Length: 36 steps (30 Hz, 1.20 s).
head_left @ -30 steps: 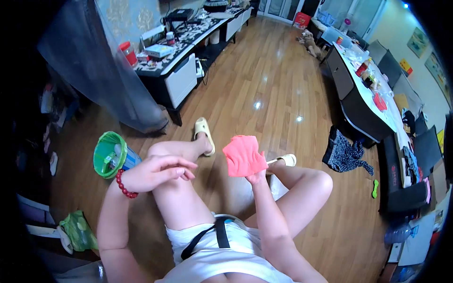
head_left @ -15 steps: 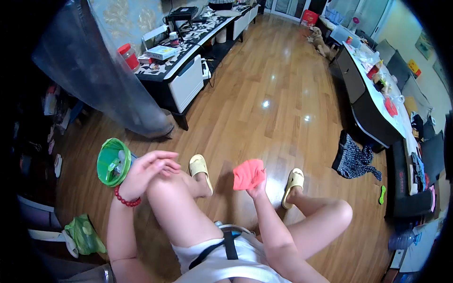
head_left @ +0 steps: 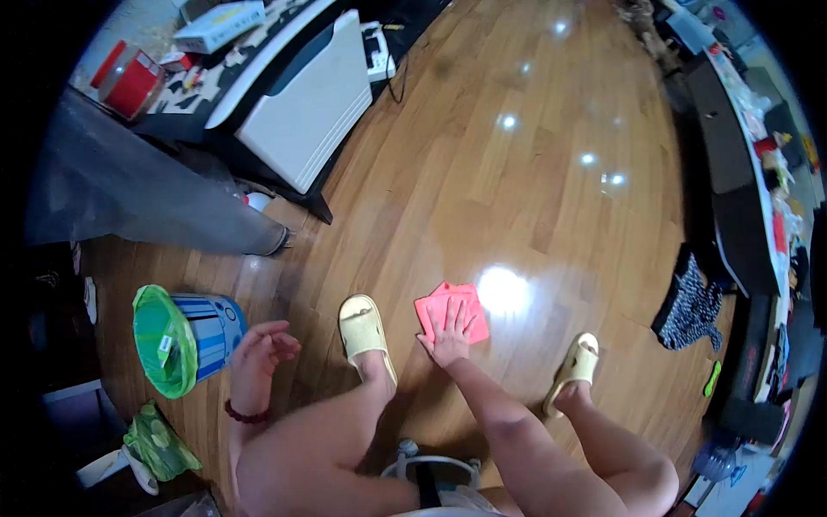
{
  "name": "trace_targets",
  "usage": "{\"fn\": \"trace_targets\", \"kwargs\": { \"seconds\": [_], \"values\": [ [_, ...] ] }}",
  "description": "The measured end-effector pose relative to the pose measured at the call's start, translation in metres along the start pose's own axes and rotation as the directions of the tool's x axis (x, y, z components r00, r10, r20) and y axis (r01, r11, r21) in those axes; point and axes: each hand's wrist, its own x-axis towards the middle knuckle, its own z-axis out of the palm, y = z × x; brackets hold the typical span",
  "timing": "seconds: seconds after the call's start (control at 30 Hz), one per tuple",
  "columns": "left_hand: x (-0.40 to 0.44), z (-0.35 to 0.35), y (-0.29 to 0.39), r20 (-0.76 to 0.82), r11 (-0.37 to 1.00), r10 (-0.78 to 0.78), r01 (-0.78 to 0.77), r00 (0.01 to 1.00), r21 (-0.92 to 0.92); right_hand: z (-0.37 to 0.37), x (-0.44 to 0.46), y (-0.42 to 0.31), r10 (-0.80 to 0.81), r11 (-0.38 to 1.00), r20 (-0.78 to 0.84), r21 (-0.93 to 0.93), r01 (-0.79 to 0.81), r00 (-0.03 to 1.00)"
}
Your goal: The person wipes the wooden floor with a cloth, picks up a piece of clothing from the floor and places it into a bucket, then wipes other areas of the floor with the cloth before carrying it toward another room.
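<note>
My right hand lies flat with spread fingers on a folded coral-pink cloth, pressing it to the wooden floor between my feet. A yellow slipper is on each foot: the left slipper and the right slipper stand either side of the cloth. My left hand, a red bead bracelet at its wrist, hangs in the air by my left knee. Its fingers are loosely bent and nothing shows in them. Just left of it stands a blue striped bin lined with a green bag.
A low white-fronted cabinet reaches in from the upper left, beside a grey covered post. Dark patterned fabric lies on the floor at right, near a long table. A green plastic bag sits lower left.
My right hand has gone down from the air to the floor, and the cloth now lies flat under it. My left hand has dropped beside my knee, its fingers more bent. The view tilts lower.
</note>
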Motion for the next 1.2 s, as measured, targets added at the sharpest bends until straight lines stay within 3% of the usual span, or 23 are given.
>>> {"fn": "trace_targets", "kwargs": {
  "seconds": [0.07,0.17,0.27,0.3,0.4,0.47,0.57,0.7,0.77,0.8,0.83,0.9,1.0,1.03,1.07,1.13,1.17,1.2],
  "values": [
    [0.027,0.01,-0.02,-0.041,0.996,-0.057,0.054,0.998,-0.066,0.003,0.041,-0.011,-0.033,0.999,0.006,0.009,0.033,0.999],
    [0.052,0.016,-0.061,-0.029,0.954,-0.202,0.19,0.979,-0.233,-0.006,0.125,-0.024,-0.228,0.973,0.028,-0.027,0.228,0.973],
    [0.058,0.019,-0.087,-0.031,0.92,-0.392,0.391,0.919,-0.033,-0.007,0.213,-0.049,-0.348,0.937,-0.032,-0.002,0.348,0.937],
    [0.059,0.012,-0.091,-0.003,0.918,-0.396,0.396,0.918,0.01,-0.006,0.242,-0.06,-0.374,0.927,-0.06,-0.002,0.375,0.925],
    [0.064,-0.005,-0.082,-0.096,0.923,-0.376,0.365,0.921,-0.12,-0.006,0.311,-0.096,-0.342,0.938,-0.042,0.05,0.344,0.939],
    [0.068,-0.008,-0.08,-0.161,0.943,-0.33,0.334,0.93,-0.004,-0.002,0.347,-0.117,-0.312,0.949,-0.056,0.042,0.314,0.949],
    [0.071,-0.007,-0.076,-0.157,0.92,-0.366,0.382,0.917,0.086,0.004,0.362,-0.13,-0.248,0.959,-0.207,0.087,0.27,0.946],
    [0.078,0.002,-0.078,-0.116,0.908,-0.4,0.41,0.909,0.085,0.0,0.309,-0.12,-0.382,0.921,0.031,0.091,0.378,0.924],
    [0.087,0.013,-0.075,-0.116,0.913,-0.385,0.397,0.915,0.097,0.003,0.25,-0.107,-0.479,0.878,0.161,0.083,0.472,0.863],
    [0.091,0.019,-0.072,-0.087,0.915,-0.383,0.391,0.92,0.103,0.0,0.216,-0.097,-0.513,0.854,0.199,0.214,0.473,0.835],
    [0.094,0.025,-0.069,-0.058,0.916,-0.381,0.385,0.923,0.11,0.002,0.187,-0.085,-0.579,0.812,0.146,0.194,0.55,0.802],
    [0.098,0.032,-0.07,-0.011,0.916,-0.383,0.382,0.923,0.127,-0.005,0.157,-0.049,-0.727,0.686,0.219,0.18,0.705,0.651],
    [0.094,0.039,-0.078,0.025,0.901,-0.409,0.399,0.912,0.172,-0.045,0.196,-0.013,-0.444,0.853,0.634,0.083,0.515,0.633],
    [0.092,0.041,-0.079,0.025,0.893,-0.416,0.403,0.909,0.199,-0.037,0.219,0.01,-0.391,0.9,0.611,0.098,0.424,0.689],
    [0.09,0.041,-0.079,0.022,0.887,-0.418,0.403,0.908,0.227,-0.042,0.24,0.027,-0.381,0.915,0.323,-0.002,0.403,0.866],
    [0.083,0.038,-0.08,0.017,0.881,-0.436,0.423,0.9,0.212,-0.047,0.293,0.055,-0.335,0.92,-0.008,-0.219,0.325,0.942],
    [0.081,0.035,-0.08,0.02,0.879,-0.442,0.429,0.897,0.208,-0.044,0.314,0.062,-0.264,0.964,-0.214,-0.101,0.248,0.94],
    [0.08,0.033,-0.081,0.0,0.875,-0.446,0.437,0.895,0.207,-0.039,0.323,0.061,-0.183,0.983,-0.256,-0.055,0.174,0.949]
  ]
}}
